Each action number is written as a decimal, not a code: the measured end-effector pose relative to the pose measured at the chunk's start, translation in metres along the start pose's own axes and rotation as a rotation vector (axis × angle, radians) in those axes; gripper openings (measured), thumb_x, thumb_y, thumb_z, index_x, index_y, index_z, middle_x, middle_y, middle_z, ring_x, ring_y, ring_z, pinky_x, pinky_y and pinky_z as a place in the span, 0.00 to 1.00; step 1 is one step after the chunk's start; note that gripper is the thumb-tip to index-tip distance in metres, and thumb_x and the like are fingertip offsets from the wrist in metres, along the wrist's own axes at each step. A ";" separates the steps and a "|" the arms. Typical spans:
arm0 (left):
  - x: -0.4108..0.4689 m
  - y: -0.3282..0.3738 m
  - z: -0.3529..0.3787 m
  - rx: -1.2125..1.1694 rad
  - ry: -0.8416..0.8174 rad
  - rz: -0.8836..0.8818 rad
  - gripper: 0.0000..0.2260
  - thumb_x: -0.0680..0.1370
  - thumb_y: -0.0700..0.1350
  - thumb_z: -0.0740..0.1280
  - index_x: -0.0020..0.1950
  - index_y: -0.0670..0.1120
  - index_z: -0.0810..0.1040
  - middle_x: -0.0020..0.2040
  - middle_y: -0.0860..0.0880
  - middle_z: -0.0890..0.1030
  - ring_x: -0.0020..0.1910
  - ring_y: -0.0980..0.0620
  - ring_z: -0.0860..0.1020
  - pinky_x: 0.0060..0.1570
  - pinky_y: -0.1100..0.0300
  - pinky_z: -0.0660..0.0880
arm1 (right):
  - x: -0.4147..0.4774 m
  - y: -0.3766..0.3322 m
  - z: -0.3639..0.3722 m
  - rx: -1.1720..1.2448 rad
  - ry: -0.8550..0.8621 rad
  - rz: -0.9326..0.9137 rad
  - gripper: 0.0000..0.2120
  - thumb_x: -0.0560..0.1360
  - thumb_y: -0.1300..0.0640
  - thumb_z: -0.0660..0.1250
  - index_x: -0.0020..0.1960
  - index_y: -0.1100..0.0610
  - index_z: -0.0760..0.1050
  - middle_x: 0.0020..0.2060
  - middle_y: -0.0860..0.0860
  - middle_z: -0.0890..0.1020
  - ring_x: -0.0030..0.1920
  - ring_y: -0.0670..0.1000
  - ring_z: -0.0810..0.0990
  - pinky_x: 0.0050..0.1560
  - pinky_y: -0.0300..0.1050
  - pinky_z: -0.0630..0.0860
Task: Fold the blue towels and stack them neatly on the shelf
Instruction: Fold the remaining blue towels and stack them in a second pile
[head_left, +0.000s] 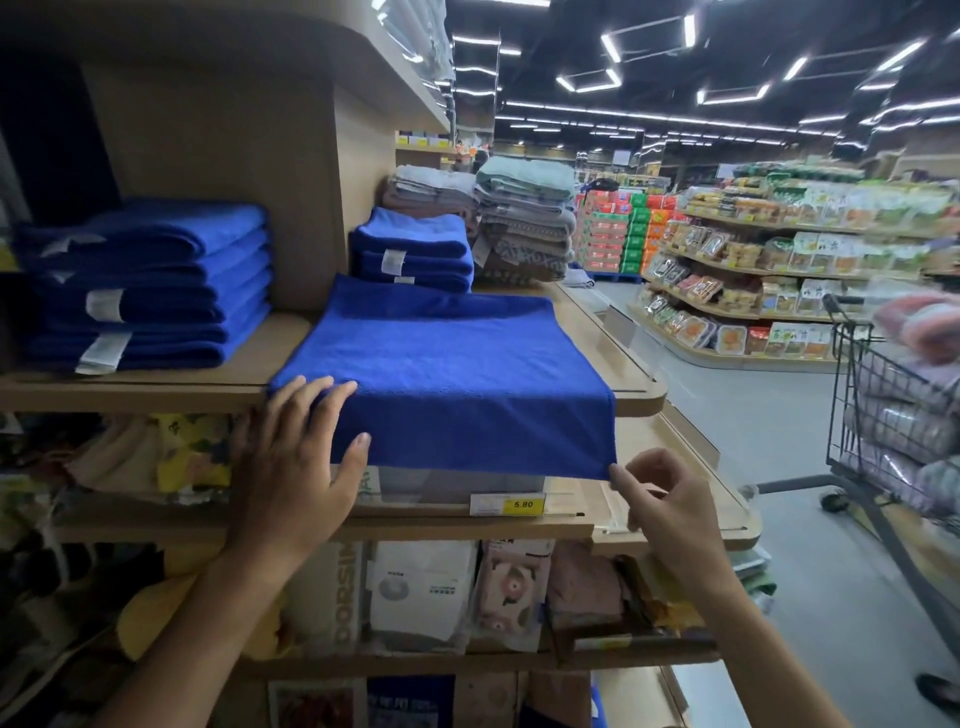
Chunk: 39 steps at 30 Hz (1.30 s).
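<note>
A blue towel (447, 364) lies spread flat on the wooden shelf (631, 384), its near edge hanging over the front. My left hand (296, 467) holds the towel's near left corner, fingers on top and thumb on the hanging edge. My right hand (660, 499) pinches the hanging right corner between thumb and forefinger. A stack of several folded blue towels (145, 286) sits at the left of the same shelf. A smaller folded blue stack (413, 249) stands behind the spread towel.
Grey and green folded towels (524, 218) are piled at the shelf's far end. Packaged goods (426, 597) fill the lower shelves, with a yellow price tag (506, 504) below the towel. A wire shopping cart (893, 410) with bundles stands in the aisle at right.
</note>
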<state>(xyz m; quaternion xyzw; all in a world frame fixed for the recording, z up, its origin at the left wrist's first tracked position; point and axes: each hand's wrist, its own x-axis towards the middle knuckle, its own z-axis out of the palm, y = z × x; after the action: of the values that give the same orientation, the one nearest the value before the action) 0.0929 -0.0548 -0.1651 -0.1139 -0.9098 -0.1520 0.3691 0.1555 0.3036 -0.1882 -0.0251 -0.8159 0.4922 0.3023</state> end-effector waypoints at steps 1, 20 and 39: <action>0.005 0.000 -0.006 -0.018 0.018 0.003 0.22 0.79 0.58 0.57 0.71 0.53 0.73 0.70 0.50 0.74 0.72 0.47 0.69 0.66 0.41 0.67 | 0.003 -0.006 -0.004 -0.101 0.054 -0.039 0.08 0.75 0.55 0.75 0.43 0.52 0.76 0.36 0.46 0.81 0.35 0.46 0.80 0.35 0.43 0.77; 0.234 -0.063 0.071 -0.269 -0.361 -0.569 0.16 0.78 0.48 0.66 0.53 0.34 0.81 0.52 0.35 0.82 0.52 0.37 0.81 0.51 0.50 0.78 | 0.269 -0.048 0.090 -0.291 -0.288 0.264 0.11 0.75 0.58 0.68 0.56 0.57 0.72 0.30 0.58 0.79 0.29 0.57 0.77 0.31 0.46 0.73; 0.297 -0.057 0.040 -1.020 0.074 -0.641 0.04 0.81 0.46 0.67 0.49 0.47 0.80 0.47 0.45 0.79 0.47 0.49 0.74 0.47 0.55 0.71 | 0.339 -0.087 0.087 0.146 -0.060 0.228 0.05 0.77 0.59 0.72 0.52 0.58 0.81 0.33 0.52 0.79 0.21 0.41 0.76 0.20 0.32 0.69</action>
<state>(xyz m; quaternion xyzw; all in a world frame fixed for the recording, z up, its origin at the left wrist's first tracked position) -0.1593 -0.0656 0.0070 0.0085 -0.6977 -0.6767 0.2350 -0.1435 0.3044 0.0128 -0.0806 -0.7785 0.5820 0.2208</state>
